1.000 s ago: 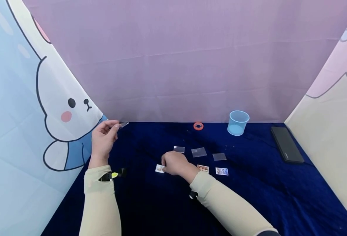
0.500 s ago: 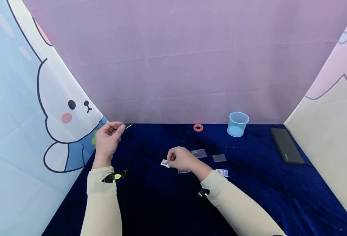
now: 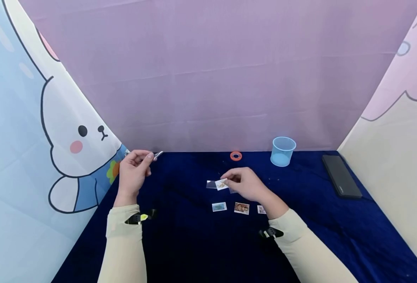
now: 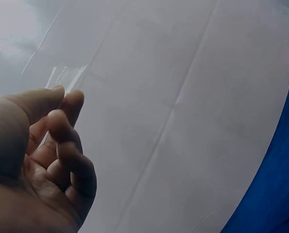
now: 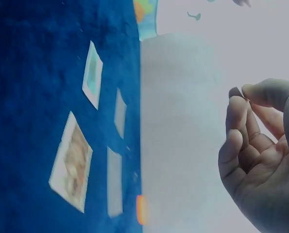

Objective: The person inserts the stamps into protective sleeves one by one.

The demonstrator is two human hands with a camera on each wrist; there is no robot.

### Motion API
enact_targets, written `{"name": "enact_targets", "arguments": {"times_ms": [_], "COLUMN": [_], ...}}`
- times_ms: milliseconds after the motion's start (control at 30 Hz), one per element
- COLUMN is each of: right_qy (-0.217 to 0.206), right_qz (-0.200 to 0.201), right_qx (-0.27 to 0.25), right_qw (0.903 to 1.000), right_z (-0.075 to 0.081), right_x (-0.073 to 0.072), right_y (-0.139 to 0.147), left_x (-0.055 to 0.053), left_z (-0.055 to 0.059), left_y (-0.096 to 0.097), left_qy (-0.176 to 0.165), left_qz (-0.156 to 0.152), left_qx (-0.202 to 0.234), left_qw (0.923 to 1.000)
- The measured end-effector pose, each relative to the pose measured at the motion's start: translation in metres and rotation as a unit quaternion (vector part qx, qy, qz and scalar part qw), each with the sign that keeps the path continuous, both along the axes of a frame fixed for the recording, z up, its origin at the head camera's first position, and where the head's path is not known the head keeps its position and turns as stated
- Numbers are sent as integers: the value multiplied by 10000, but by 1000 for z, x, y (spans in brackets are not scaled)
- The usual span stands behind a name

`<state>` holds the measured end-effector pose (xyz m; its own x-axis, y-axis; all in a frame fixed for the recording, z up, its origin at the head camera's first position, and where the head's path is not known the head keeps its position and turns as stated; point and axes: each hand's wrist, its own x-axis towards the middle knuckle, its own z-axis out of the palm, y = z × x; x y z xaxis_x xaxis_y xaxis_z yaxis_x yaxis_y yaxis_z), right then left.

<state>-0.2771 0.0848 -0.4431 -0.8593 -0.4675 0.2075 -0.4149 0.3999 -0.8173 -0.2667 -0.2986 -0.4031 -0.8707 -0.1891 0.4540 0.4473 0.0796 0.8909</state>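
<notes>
My left hand (image 3: 134,173) is raised at the left and pinches a small clear plastic sleeve (image 4: 65,76) between thumb and index finger. Above the cloth, my right hand (image 3: 247,184) pinches a white-bordered stamp (image 3: 221,184) by its edge; in the right wrist view only a sliver shows at the fingertips. Behind that stamp a clear sleeve (image 3: 210,184) lies on the cloth. Other sleeves are partly hidden by the right hand, though the right wrist view shows one sleeve (image 5: 114,182). Nearer me lie a green-blue stamp (image 3: 219,206), a brown stamp (image 3: 242,208) and a stamp (image 3: 261,209) partly covered by the right wrist.
Dark blue cloth (image 3: 180,243) covers the table. At the back are a red-orange tape roll (image 3: 235,156) and a blue translucent cup (image 3: 283,151). A flat black case (image 3: 342,176) lies at the right. Printed and mauve fabric walls enclose three sides.
The right hand has lifted the stamp from the cloth and carried it right and away from me. The left hand has shifted slightly right, still pinching the sleeve.
</notes>
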Motion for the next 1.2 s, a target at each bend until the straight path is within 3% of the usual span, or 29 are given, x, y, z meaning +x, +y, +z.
{"name": "enact_targets", "arguments": {"times_ms": [333, 633, 867, 1033, 1200], "right_qy": [418, 527, 872, 1058, 1040], "right_qz": [-408, -854, -1129, -1327, -1419], "right_qx": [-267, -540, -614, -746, -797], "right_qw": [9979, 9935, 9879, 9827, 9812], "right_z": [16, 33, 45, 51, 55], "right_x": [9, 13, 19, 21, 23], "right_y": [38, 65, 78, 84, 84], "left_x": [0, -10, -5, 0, 4], "left_z": [8, 16, 24, 25, 23], "left_y": [22, 62, 94, 110, 122], "left_qy": [18, 411, 476, 449, 402], "left_qz": [-287, -140, -175, 8, -85], "left_qx": [-156, -366, -527, -659, -892], "left_qw": [9995, 9984, 9973, 9968, 9952]}}
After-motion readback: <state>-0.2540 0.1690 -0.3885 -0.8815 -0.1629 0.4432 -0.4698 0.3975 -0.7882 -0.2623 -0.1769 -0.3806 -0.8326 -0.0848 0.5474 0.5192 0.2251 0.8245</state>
